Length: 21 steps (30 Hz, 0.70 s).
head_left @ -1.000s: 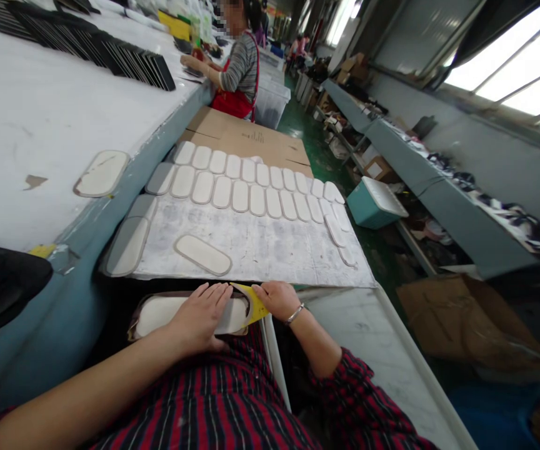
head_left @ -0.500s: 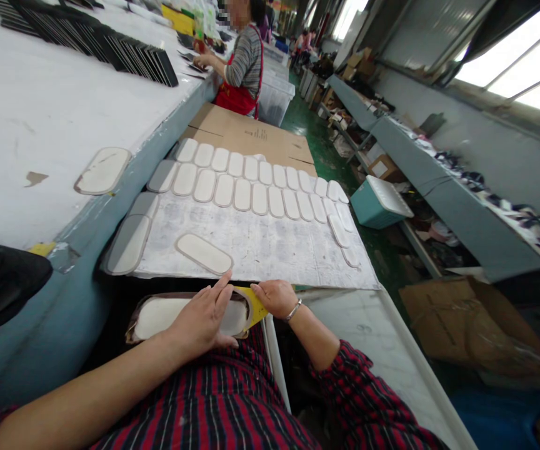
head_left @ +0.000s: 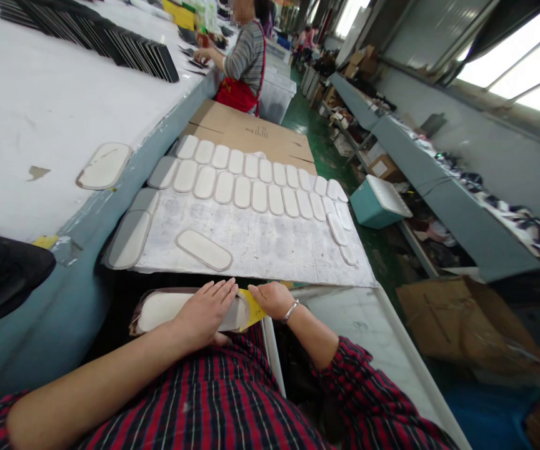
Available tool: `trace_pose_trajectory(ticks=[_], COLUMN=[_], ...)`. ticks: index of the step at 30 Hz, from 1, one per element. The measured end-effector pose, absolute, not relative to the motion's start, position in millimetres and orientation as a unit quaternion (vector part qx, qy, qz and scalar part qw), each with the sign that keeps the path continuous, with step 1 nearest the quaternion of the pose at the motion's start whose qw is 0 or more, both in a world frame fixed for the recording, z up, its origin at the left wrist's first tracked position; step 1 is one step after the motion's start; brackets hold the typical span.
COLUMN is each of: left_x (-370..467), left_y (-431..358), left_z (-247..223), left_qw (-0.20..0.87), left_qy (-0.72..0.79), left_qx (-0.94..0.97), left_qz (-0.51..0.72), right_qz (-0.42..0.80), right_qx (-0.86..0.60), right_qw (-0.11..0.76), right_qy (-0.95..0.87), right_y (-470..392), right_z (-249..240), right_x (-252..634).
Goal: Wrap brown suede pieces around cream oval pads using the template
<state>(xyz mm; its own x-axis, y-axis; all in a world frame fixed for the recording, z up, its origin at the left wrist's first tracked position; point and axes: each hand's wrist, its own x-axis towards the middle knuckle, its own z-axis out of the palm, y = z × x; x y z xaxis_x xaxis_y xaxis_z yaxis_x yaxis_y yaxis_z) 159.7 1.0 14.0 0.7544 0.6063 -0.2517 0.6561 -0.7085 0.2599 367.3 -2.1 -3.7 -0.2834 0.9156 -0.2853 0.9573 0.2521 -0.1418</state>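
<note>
Oval piece (head_left: pixel 162 310), long axis left-to-right, left fingers (head_left: pixel 222 294) flat on it, right fingers (head_left: pixel 264 297) pinching yellow card (head_left: pixel 252 314).

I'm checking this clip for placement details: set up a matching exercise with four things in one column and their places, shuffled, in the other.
Things
1. left hand
2. flat yellow piece
3. silver bracelet
4. lidded teal box

Places
A. held by the right hand
B. beside the gray-blue bench
C. on the white rounded pad
D. around the right wrist

Pairs: 1-C, 2-A, 3-D, 4-B
</note>
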Motion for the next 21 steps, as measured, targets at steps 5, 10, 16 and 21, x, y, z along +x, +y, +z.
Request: trace_pose_trajectory(ticks=[5,10,16,21], left_x=[153,140,148,157], left_y=[-4,0,2,-2], left_z=[19,29,20,12], left_qw=[0.165,0.202,0.207,0.190], left_qy=[0.332,0.339,0.340,0.346], left_qx=[0.926,0.917,0.917,0.918], left_qz=[-0.067,-0.060,-0.031,-0.026], right_qz=[-0.130,-0.144,-0.091,-0.060], right_qx=[0.608,0.652,0.690,0.723], right_qw=[0.066,0.045,0.027,0.006], right_qy=[0.780,0.744,0.717,0.688], right_y=[-22,-37,-58,-65], right_z=[6,10,5,-1], right_x=[366,387,381,352])
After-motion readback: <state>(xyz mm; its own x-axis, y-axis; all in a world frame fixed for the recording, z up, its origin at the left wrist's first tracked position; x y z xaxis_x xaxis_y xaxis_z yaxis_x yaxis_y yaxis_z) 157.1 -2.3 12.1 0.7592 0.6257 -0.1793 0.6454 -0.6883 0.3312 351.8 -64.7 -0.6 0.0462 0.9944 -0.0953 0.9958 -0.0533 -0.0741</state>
